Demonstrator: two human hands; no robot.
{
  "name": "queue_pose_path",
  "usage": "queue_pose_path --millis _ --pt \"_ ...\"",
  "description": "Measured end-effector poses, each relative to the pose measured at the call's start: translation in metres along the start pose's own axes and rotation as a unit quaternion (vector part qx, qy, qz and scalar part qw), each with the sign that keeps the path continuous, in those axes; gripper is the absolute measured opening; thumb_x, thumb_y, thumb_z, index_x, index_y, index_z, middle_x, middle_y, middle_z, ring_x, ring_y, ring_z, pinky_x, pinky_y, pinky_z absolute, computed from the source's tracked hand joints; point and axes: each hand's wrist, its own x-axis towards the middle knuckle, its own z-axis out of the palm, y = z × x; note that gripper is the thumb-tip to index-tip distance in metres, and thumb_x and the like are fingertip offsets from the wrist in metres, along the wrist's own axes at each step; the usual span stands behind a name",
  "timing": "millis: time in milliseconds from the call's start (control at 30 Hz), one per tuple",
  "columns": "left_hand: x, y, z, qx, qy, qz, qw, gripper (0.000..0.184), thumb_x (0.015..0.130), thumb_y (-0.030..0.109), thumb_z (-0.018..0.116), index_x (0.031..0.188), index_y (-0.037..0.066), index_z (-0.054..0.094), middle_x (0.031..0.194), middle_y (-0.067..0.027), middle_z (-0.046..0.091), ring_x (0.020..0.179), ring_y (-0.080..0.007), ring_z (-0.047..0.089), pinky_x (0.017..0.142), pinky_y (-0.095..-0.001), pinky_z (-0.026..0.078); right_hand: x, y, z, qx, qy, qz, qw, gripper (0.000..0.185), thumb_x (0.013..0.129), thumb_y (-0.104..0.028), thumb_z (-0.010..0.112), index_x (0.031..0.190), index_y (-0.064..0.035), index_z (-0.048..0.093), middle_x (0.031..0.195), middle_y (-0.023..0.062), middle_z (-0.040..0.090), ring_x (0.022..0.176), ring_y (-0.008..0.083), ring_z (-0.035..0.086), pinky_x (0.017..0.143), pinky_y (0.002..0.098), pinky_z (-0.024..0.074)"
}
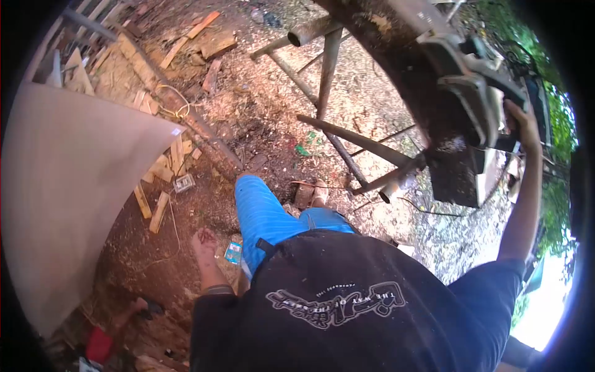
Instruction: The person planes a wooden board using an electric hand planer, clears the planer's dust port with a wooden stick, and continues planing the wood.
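Observation:
My right hand [527, 124] is raised at the upper right, its fingers closed around the edge of a dark-and-grey machine [465, 93], which looks like a power tool. Beside the machine runs a thick, brown, curved-looking beam [396, 43]; whether the two are joined I cannot tell. My left hand [204, 242] hangs low by my left side with loosely bent fingers and nothing visible in it. A small blue-and-white packet [233, 252] lies on the ground near that hand.
Metal pipe trestles [328, 80] stand below the beam. A large, smooth brown sheet [80, 180] fills the left side. Wood offcuts [160, 212] and a long pole [186, 118] lie on chip-strewn ground. At lower left, another person's foot [149, 308] shows beside something red [98, 345].

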Motion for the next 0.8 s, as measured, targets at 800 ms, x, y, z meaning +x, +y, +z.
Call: queue_pose_path --millis 800 --pt "-0.189 0.228 0.332 0.314 -0.277 0.105 0.902 0.030 0.095 0.041 0.049 0.101 0.012 0.059 0.084 -0.0066 0.062 0.072 -0.0185 0.059 0.066 -0.0315 0.051 0.025 -0.006 -0.007 0.130 -0.028 -0.032 0.991 0.032 0.063 -0.023 0.078 0.085 -0.0013 0.069 0.064 0.0025 0.062 0.048 0.0097 0.054 0.044 0.0249 0.0407"
